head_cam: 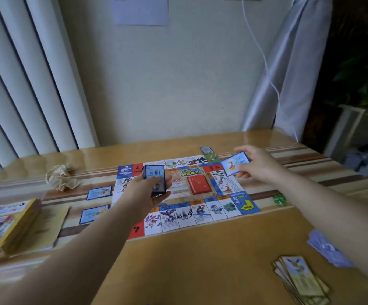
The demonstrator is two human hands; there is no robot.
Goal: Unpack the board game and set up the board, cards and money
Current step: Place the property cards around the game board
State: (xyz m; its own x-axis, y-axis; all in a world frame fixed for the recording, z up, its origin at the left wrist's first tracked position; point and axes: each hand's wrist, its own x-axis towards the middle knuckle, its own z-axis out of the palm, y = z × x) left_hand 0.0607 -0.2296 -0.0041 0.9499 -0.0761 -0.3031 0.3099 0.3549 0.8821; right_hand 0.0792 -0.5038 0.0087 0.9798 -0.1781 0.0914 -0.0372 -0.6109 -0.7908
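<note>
The game board (200, 214) lies flat on the wooden table (200, 260), with a red card pile (198, 184) at its middle. My left hand (144, 194) grips a stack of blue-edged cards (155, 178) above the board's left part. My right hand (255, 162) pinches a single blue-edged card (234, 163) over the board's far right corner. Two blue-edged cards (99, 192) (94, 213) lie left of the board, and another card (207, 150) lies beyond its far edge. A fanned pile of yellow money (299, 280) sits at the near right.
The yellow game box (7, 225) stands at the left edge with a booklet beside it. A crumpled paper ball (60, 177) lies far left. Small green pieces (279, 200) sit right of the board. Pale purple notes (326, 247) lie near my right forearm.
</note>
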